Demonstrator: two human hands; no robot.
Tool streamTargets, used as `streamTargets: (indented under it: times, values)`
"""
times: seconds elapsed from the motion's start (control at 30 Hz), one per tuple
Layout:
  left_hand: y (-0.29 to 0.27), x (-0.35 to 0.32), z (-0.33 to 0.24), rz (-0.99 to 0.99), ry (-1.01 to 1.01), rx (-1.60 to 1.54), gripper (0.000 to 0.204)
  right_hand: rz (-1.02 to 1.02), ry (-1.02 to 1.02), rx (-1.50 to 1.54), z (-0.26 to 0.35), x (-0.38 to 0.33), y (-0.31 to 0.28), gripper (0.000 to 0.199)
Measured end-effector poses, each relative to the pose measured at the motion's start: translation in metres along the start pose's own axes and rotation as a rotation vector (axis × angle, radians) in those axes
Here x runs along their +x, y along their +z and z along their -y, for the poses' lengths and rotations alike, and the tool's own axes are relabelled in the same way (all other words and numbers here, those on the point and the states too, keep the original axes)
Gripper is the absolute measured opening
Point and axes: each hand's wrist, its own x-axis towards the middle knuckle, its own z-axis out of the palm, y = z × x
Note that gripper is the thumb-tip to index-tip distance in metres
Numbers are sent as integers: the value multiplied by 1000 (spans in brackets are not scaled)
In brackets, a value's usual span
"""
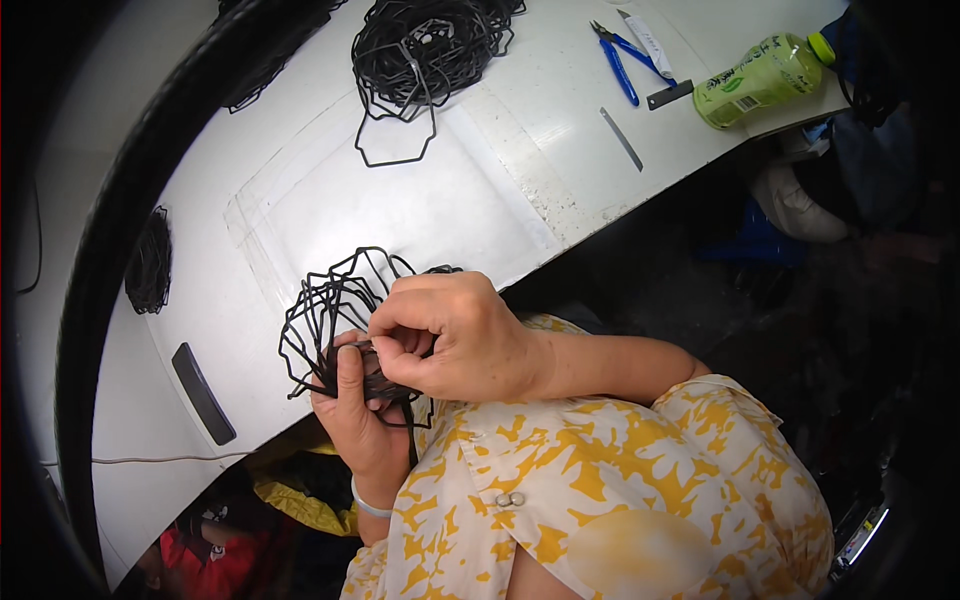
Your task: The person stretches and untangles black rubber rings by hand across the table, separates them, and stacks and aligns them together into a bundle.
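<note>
Now L hand (360,430) clasps a bundle of black, angular, rubbery-looking loops (325,305) at near edge of smooth white table (210,270), R hand (465,335) pinching over it, catch hidden, apparently picking at strands; next move prob. needs steady L grip.

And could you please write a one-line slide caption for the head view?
Left hand holding a bundle of bent black loops, right hand pinched close over it, beside a white table.

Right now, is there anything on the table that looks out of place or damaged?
Two small things: one black loop sticks out from the large tangled pile toward the person, beyond the others, and the white table has dark specks near its edge.
</note>
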Motion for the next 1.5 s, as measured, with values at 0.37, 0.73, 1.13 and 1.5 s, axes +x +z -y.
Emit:
streamTargets:
  times: [0.37,0.73,1.13,1.5]
  values:
    - [4,6,-7,15,-57,-76,14,-1,261,266,6,9,-38,7]
    - [-2,-2,5,-8,237,196,14,12,-486,-409,6,0,-10,23]
    - [4,-4,15,5,536,438,10,6,-526,-665,10,-3,-6,14]
    - [-2,-5,6,36,289,271,11,-85,-470,-399,-5,-2,1,15]
